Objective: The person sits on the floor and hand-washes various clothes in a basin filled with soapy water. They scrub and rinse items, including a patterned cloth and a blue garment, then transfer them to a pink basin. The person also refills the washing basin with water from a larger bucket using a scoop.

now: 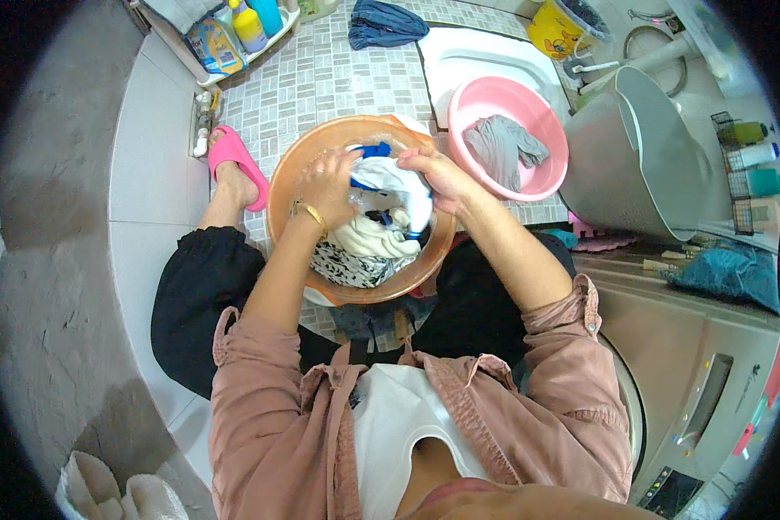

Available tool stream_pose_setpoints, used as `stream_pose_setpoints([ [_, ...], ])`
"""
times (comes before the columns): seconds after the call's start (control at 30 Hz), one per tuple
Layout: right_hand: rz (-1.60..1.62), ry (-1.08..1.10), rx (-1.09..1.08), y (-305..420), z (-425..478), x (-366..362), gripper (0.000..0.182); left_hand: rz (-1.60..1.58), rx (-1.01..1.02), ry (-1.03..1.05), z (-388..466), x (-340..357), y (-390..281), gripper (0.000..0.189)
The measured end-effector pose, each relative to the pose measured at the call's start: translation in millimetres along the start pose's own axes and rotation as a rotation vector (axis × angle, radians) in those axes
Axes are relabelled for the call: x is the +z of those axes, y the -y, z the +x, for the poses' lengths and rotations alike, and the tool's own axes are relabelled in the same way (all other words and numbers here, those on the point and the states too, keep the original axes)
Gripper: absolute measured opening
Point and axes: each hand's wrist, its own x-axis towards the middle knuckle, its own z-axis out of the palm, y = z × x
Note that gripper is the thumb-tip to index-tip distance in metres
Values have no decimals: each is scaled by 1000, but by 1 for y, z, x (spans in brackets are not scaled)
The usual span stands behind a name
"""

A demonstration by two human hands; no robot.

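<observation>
An orange plastic basin [286, 240] stands between my knees with wet clothes in it. My right hand [437, 177] grips a white garment with blue trim [411, 184] by its upper right part, thumb on top. My left hand [328, 188], with a gold-coloured bracelet at the wrist, lies over the garment's left side, fingers spread; its fingertips are partly hidden by cloth and suds, so its hold cannot be told. Below the white garment are a cream cloth [370, 239] and a black-and-white patterned cloth [354, 266].
A pink basin [456, 130] holding a grey garment [507, 146] stands at the right, partly over a white squat toilet [442, 58]. Beyond lie dark blue cloth [383, 25] and a yellow bucket [552, 32]. A grey tub [598, 149] and a washing machine [676, 344] stand right; a shelf with bottles [266, 55] upper left.
</observation>
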Motion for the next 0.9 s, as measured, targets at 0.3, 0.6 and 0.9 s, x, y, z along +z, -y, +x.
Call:
stream_pose_setpoints([
  [0.3, 116, 158, -190, -5, -35, 21, 44, -1290, -489, -164, -20, 1, -28, 27],
  [0.6, -766, 46, -356, -44, -31, 26, 77, -1862, -373, -85, -35, -35, -46, 42],
  [0.9, -1081, -131, -906, -36, -26, 17, 85, -1525, -494, 101, -39, -49, -41, 41],
])
